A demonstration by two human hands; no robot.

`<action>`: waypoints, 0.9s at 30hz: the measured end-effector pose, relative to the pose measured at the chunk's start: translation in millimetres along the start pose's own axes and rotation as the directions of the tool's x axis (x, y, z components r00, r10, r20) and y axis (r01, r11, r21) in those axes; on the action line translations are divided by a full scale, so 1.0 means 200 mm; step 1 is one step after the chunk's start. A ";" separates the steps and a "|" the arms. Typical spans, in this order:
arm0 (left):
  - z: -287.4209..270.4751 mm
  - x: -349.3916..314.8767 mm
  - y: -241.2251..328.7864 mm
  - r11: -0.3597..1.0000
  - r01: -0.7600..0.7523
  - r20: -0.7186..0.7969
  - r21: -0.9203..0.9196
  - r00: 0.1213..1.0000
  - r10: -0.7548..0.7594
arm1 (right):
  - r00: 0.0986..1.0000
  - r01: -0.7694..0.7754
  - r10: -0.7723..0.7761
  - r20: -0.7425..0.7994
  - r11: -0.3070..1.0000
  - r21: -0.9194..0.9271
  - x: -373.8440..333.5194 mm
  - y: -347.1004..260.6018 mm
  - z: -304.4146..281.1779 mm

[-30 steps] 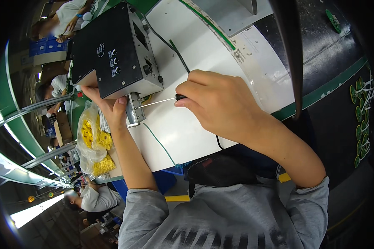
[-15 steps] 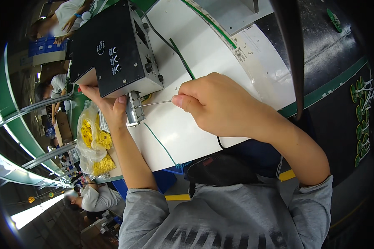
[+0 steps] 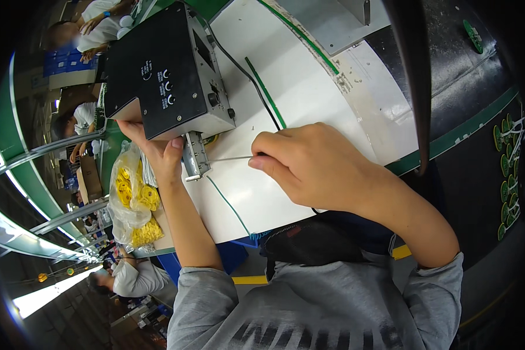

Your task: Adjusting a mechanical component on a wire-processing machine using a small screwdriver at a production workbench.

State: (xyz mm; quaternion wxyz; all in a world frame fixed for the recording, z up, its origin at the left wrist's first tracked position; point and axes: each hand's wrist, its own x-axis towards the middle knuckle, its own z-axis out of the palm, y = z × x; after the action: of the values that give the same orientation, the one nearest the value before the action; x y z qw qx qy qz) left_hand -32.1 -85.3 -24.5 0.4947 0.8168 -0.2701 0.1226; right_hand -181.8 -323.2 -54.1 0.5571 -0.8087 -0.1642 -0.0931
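A black box-shaped machine (image 3: 157, 70) with dials and screws on its panel stands at the left of the white table. From its near end sticks out a small metal bracket (image 3: 196, 158). My left hand (image 3: 160, 153) is closed around the machine's near end, thumb pressed by the bracket, other fingers partly hidden behind it. My right hand (image 3: 309, 166), to the right of the bracket, is closed on a thin-shafted screwdriver (image 3: 230, 158). Its shaft points left and meets the bracket's side; the handle is hidden in my fist.
A clear bag of yellow parts (image 3: 128, 192) lies left of my left forearm. A black cable (image 3: 254, 81) and a green strip cross the white table (image 3: 309, 87). A dark vertical bar (image 3: 415, 76) rises at the right. Several green round boards (image 3: 504, 163) lie far right. Other people sit at the left.
My right hand has moved slightly toward me with the screwdriver, whose shaft now lies flatter. The machine and bracket appear a little farther right and lower in view. My left hand keeps its grip.
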 end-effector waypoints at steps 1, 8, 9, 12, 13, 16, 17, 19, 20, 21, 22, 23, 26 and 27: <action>0.00 0.00 0.00 1.000 0.000 0.001 -0.003 1.000 0.000 | 1.000 -0.002 0.002 0.000 1.000 -0.002 0.00 0.00 0.00; -0.01 0.02 -0.03 0.999 -0.035 0.015 -0.024 0.999 0.036 | 1.000 0.008 -0.008 -0.006 1.000 -0.021 0.00 -0.01 -0.01; -0.01 0.02 -0.04 0.998 -0.042 0.021 -0.037 0.999 0.043 | 1.000 0.008 -0.008 0.006 1.000 -0.021 0.00 -0.01 0.00; -0.03 0.01 -0.05 1.000 0.001 0.037 -0.005 0.999 -0.001 | 1.000 0.013 -0.013 0.005 1.000 -0.007 -0.01 0.00 -0.01; -0.03 0.00 -0.06 1.000 0.001 0.038 -0.004 0.999 -0.001 | 1.000 0.012 -0.012 0.003 1.000 -0.006 -0.01 0.01 -0.01; -0.02 -0.02 -0.06 1.000 -0.007 0.027 -0.028 1.000 0.008 | 1.000 0.016 -0.016 0.001 1.000 0.010 -0.02 0.02 -0.01; -0.02 -0.02 -0.06 0.999 -0.010 0.025 -0.035 1.000 0.011 | 1.000 0.014 -0.014 0.005 1.000 0.001 -0.03 0.02 -0.01; -0.01 -0.03 -0.07 0.998 -0.016 0.021 -0.056 1.000 0.017 | 1.000 0.008 -0.008 0.005 1.000 -0.010 -0.04 0.03 -0.02; -0.01 -0.03 -0.07 0.998 -0.019 0.021 -0.067 1.000 0.020 | 1.000 0.013 -0.012 0.015 1.000 -0.016 -0.05 0.03 -0.02; -0.01 -0.03 -0.08 0.997 -0.021 0.023 -0.077 0.999 0.023 | 1.000 0.016 -0.015 0.024 1.000 -0.021 -0.05 0.04 -0.03; 0.01 -0.04 -0.08 0.996 -0.024 0.026 -0.087 0.999 0.026 | 1.000 0.011 -0.010 0.016 1.000 -0.019 -0.06 0.03 -0.04; 0.02 -0.05 -0.08 0.995 -0.026 0.030 -0.098 0.999 0.029 | 0.999 0.007 -0.006 0.032 0.999 -0.037 -0.07 0.03 -0.05; 0.01 -0.06 -0.12 0.988 -0.060 0.052 -0.145 0.996 0.068 | 1.000 0.007 -0.007 -0.024 1.000 0.000 -0.10 0.05 -0.03; 0.04 -0.06 -0.12 0.981 -0.078 0.068 -0.179 0.994 0.091 | 0.997 -0.001 0.005 0.071 0.998 -0.060 -0.11 0.04 -0.07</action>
State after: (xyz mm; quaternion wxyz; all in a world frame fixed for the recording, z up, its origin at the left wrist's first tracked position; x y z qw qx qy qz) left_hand -29.7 -79.0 -51.4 0.5486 0.7618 -0.3329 0.0882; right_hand -198.6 -341.8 -64.4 0.5268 -0.8280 -0.1796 -0.0684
